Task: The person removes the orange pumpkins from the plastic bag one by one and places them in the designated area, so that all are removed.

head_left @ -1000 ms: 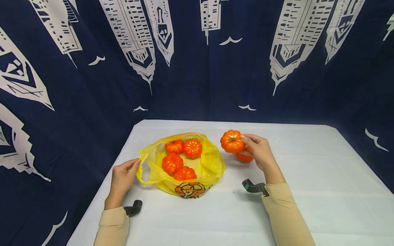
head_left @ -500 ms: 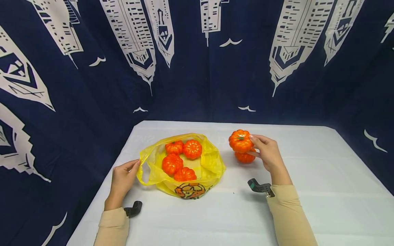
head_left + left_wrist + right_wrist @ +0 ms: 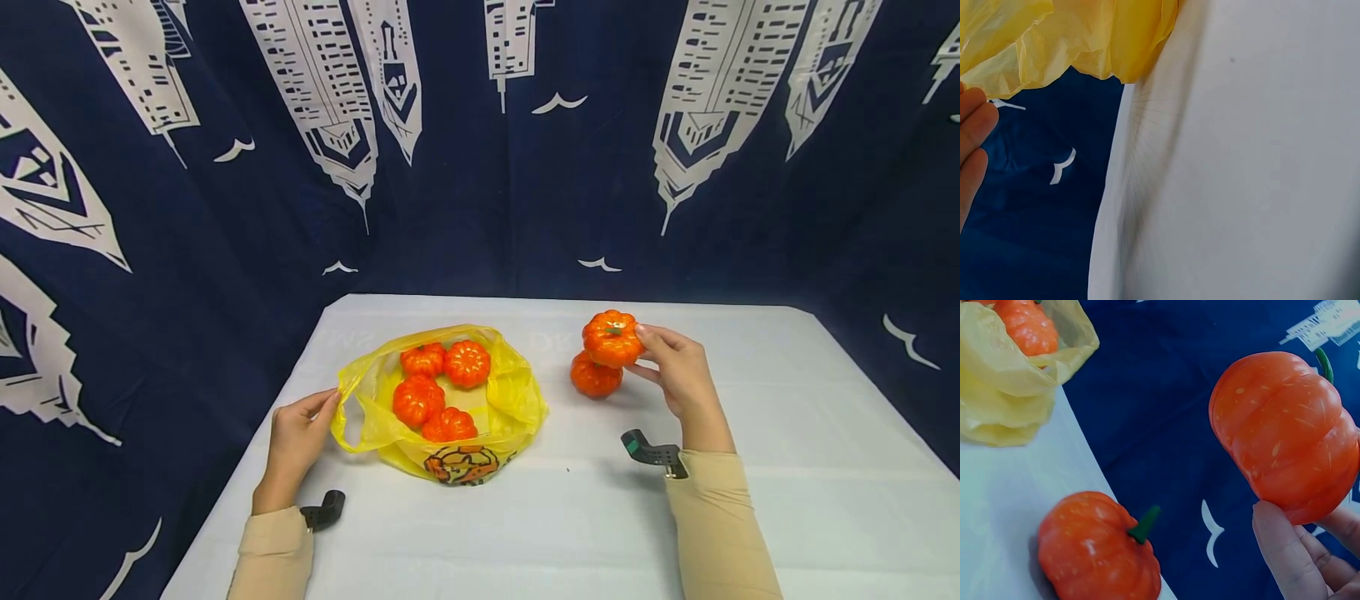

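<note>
Above the far half of the worktop (image 3: pixel 810 392), right of centre, a glossy orange pumpkin (image 3: pixel 609 343) hangs in the right hand (image 3: pixel 681 375), gripped at its side between thumb and fingers. The head view overlaps it with a second pumpkin (image 3: pixel 595 379), but the right wrist view shows a gap between the two; that other one rests on the worktop, well in from the right edge. Nearer the left edge sits a yellow bag (image 3: pixel 519 402), mouth upward, with four more pumpkins (image 3: pixel 418 401) inside; the left hand (image 3: pixel 296 437) pinches its left side by the handle loop. The held pumpkin is probably light, since the fingers alone seem to bear it, and its shiny skin looks hard, so it should keep its shape but may slip. The furrows between its lobes should give the best purchase, with thumb and fingers set across its sides; the thin green stem (image 3: pixel 1325 366) looks weakest, a poor handle. The bag seems thin, limp film, likely to fold or tear, so its rim or handle loop is the safer hold.
</note>
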A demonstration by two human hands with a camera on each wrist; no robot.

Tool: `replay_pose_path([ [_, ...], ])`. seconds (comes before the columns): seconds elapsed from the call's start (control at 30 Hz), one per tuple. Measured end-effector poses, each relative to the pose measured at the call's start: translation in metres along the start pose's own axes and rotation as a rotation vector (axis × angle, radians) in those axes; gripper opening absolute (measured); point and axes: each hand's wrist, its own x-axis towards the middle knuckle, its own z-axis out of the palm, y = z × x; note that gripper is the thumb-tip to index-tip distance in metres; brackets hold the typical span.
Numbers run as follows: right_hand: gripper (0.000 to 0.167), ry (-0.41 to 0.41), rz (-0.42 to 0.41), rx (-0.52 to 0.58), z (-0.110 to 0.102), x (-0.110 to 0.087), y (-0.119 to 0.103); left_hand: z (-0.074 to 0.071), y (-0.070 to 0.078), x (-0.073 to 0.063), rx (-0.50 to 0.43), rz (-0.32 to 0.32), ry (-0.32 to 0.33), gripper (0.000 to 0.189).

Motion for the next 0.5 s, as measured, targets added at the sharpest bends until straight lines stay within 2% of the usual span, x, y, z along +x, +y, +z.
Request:
replay_pose_path([
  [0.1,0.017,-0.009,-0.016,0.085,-0.007,-0.002,0.0,0.0,0.0,0.0,0.001,0.004,0.0,0.011],
  [0.17,0.007,-0.014,-0.025,0.131,-0.012,-0.002,0.0,0.0,0.0,0.0,-0.001,0.011,0.005,0.011],
  [0.5,0.004,0.042,-0.003,0.182,-0.034,-0.004,0.001,0.001,0.0,-0.001,-0.005,0.043,0.019,0.01],
])
